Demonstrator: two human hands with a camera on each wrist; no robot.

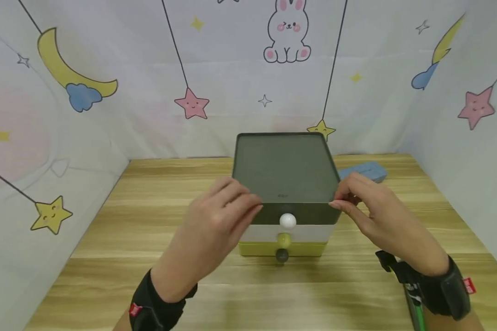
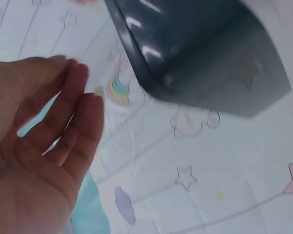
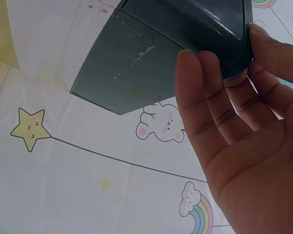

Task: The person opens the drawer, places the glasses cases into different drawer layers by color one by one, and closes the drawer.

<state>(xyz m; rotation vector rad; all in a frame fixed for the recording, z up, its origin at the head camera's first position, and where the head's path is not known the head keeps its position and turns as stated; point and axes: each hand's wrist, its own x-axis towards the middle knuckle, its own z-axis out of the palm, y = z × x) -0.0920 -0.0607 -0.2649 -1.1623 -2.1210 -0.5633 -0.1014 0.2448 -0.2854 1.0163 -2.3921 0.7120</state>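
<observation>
A small stacked drawer box stands on the table, with a dark green top section, a white middle and a yellow-green bottom. White, yellow-green and dark green round knobs line its front. My right hand pinches the front right corner of the dark green section; the right wrist view has thumb and fingers on either side of that corner. At the front left corner is my left hand, fingertips drawn together. In the left wrist view, a gap separates those fingertips from the dark green section.
A blue folded-looking item lies behind the box on the right. Under my right wrist, a dark flat thing with a green strip is partly hidden. Printed cloth walls enclose the wooden table at the back and sides.
</observation>
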